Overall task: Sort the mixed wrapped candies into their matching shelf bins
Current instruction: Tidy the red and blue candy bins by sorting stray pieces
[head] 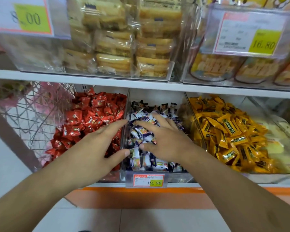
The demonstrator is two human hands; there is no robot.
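Head view: three clear bins are seen side by side on the lower shelf (140,86). The left bin (122,164) is filled with red wrapped candies (90,114), the middle bin (179,177) with white-and-dark-blue wrapped candies (146,136), the right bin (196,118) with yellow wrapped candies (227,131). The left hand (97,146) is held over the red candies at the divider, fingers straight and spread, thumb tip touching a white candy at the middle bin's edge; nothing is gripped, so its grip is wide open. The right hand (164,139) is laid flat over the white-and-blue pile, fingers spread; whether anything is held beneath the palm cannot be told. A price tag (148,180) reading 19.90 is clipped to the middle bin's front. Packaged cakes (117,47) are stacked in clear bins on the upper shelf.
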